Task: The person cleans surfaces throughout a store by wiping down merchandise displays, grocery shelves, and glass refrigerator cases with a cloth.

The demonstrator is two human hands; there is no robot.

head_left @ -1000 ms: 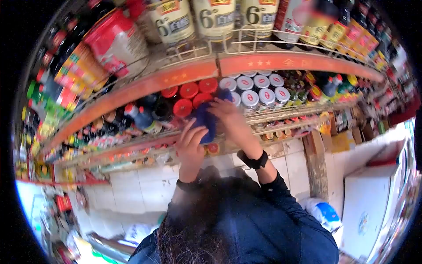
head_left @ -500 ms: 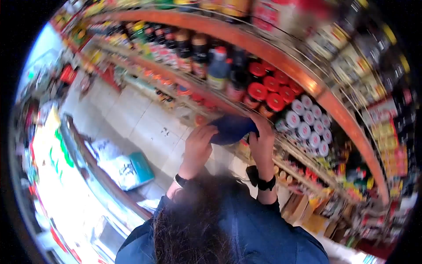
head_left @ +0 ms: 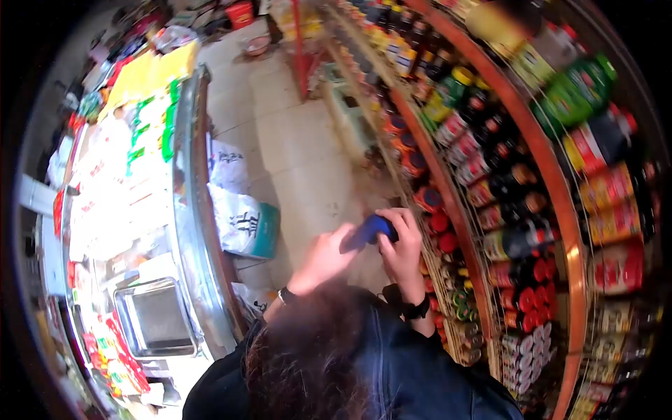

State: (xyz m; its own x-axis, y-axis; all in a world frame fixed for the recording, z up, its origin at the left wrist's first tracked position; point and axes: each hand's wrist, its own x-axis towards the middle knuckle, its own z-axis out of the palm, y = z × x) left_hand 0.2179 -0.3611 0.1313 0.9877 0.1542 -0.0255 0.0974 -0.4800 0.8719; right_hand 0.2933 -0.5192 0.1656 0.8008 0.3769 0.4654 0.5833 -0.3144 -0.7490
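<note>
A blue cloth [head_left: 375, 227], bunched up small, is between my two hands in front of my chest. My right hand [head_left: 402, 245] has its fingers curled over the right end of it. My left hand [head_left: 327, 257] closes on the cloth's left side, its fingers slightly smeared by motion. A dark band circles each wrist.
On the right rise shelves with orange edges [head_left: 574, 280], holding bottles, red-lidded jars [head_left: 532, 294] and white-topped cans [head_left: 525, 360]. To the left runs a counter with a metal tray [head_left: 155, 316]. Teal-and-white sacks [head_left: 260, 229] stand on the tiled floor [head_left: 290, 178].
My view has turned left along the aisle, so the counter shows more and the shelves now lie on the right. The blue cloth, spread wide between my hands before, is now bunched.
</note>
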